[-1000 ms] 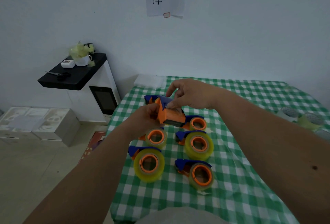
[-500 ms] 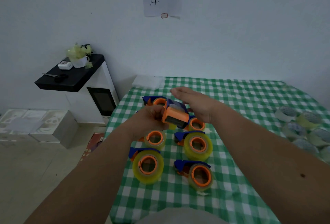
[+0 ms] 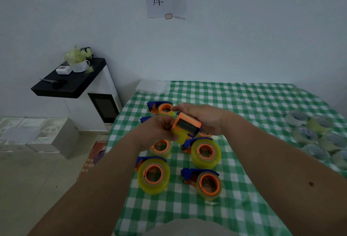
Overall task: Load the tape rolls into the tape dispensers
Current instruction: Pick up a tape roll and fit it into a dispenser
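Above the green checked table (image 3: pixel 253 104) I hold an orange and blue tape dispenser (image 3: pixel 186 125) with a yellowish tape roll (image 3: pixel 179 135) in it. My left hand (image 3: pixel 157 132) grips its left end, fingers curled. My right hand (image 3: pixel 202 118) cups it from behind and the right. Several loaded dispensers lie on the cloth below: one at the front left (image 3: pixel 153 174), one at the front right (image 3: pixel 206 183), one in the middle right (image 3: pixel 204 151), one at the back (image 3: pixel 162 108). Others are partly hidden by my hands.
A heap of loose tape rolls (image 3: pixel 319 134) lies at the table's right edge. A white pad (image 3: pixel 153 87) sits on the far left corner. Left of the table stand a white cabinet with a black top (image 3: pixel 71 81) and white boxes (image 3: pixel 35 134) on the floor.
The held dispenser has turned, so its orange roller end now faces me. My right hand has closed in behind it from a flatter, more open pose.
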